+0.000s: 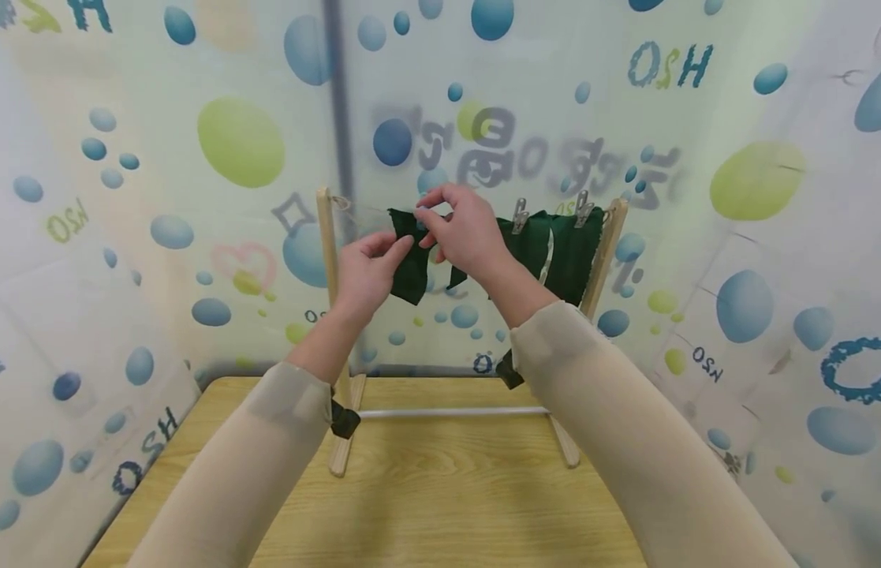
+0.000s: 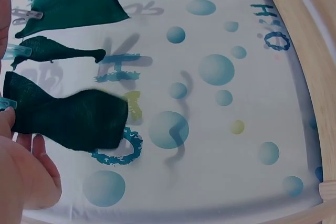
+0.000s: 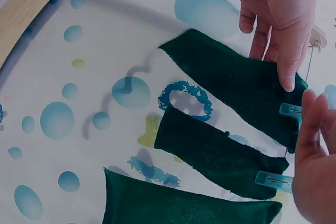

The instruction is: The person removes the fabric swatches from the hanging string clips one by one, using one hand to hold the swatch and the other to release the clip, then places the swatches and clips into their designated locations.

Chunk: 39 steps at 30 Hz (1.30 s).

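A strip of dark green cloth (image 1: 410,276) hangs at the left end of a thin line. My left hand (image 1: 369,272) pinches its upper edge, thumb in front and fingers behind. At the strip's top, my right hand (image 1: 468,229) pinches a blue clothespin (image 3: 289,110) that sits over the cloth edge. Another blue clothespin (image 3: 273,181) holds a second narrow green cloth (image 3: 218,150) beside it. Farther right, metal clips (image 1: 520,216) hold a wider green cloth (image 1: 571,252), partly behind my right forearm in the head view.
The line runs between a left wooden post (image 1: 328,252) and a right wooden post (image 1: 610,244). A white rod (image 1: 454,412) joins them low over the wooden table (image 1: 440,497). Dark green scraps (image 1: 345,420) show near the sleeves. A patterned curtain (image 1: 241,142) surrounds the table.
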### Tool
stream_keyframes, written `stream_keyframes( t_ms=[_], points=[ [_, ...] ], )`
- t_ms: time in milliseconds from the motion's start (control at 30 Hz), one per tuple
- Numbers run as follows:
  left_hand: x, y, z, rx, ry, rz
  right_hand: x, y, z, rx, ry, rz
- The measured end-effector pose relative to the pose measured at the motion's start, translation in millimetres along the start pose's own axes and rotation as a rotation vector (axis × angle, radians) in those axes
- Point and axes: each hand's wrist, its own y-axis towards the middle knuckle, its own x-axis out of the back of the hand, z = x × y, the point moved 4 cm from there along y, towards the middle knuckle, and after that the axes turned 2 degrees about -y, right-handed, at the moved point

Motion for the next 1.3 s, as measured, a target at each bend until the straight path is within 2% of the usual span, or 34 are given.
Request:
stream_keyframes(
  t_ms=[367, 833, 1000, 1133, 1300],
  points=[
    [2.0, -5.8, -1.4, 0.005, -0.040, 0.029, 3, -4.8, 3, 0.027, 0.028, 0.013],
    [3.7, -10.6, -7.2, 0.047, -0.130, 0.011, 11, -14.8, 7, 0.011, -0.075, -0.006],
    [6.1, -11.4, -12.4, 0.045, -0.167, 0.005, 14, -20.4, 13, 0.065, -0.091, -0.043],
    [7.6, -13.8, -16.0, 0.069, -0.205, 0.013, 19, -26.6, 16, 0.132, -0.094, -0.096],
    [10.4, -18.7, -20.4, 0.077, -0.263, 0.046, 31, -39.0, 13, 0.186, -0.049, -0.136]
  ],
)
